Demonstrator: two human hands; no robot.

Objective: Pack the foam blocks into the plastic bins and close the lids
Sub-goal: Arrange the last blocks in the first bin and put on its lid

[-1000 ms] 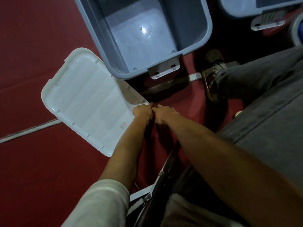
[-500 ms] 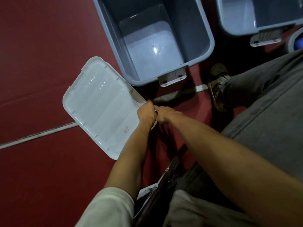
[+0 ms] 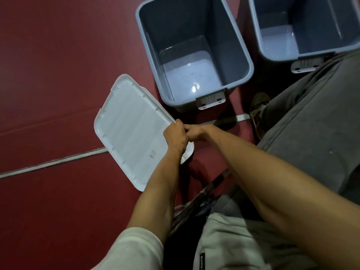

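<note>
Left hand (image 3: 175, 137) grip curled round ribbed white plastic lid (image 3: 132, 129) rim; right hand (image 3: 196, 132) grip apparently pinching same rim.

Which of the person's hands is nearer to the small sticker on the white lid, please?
Left. The left hand grips the white lid just above-right of the sticker; the right hand sits farther right, at the lid's edge.

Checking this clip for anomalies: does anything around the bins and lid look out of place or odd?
No spill or damage. One oddity: the near bin and the second bin stand open and look empty, no foam blocks in view, yet the left hand and right hand grip the white lid.
</note>
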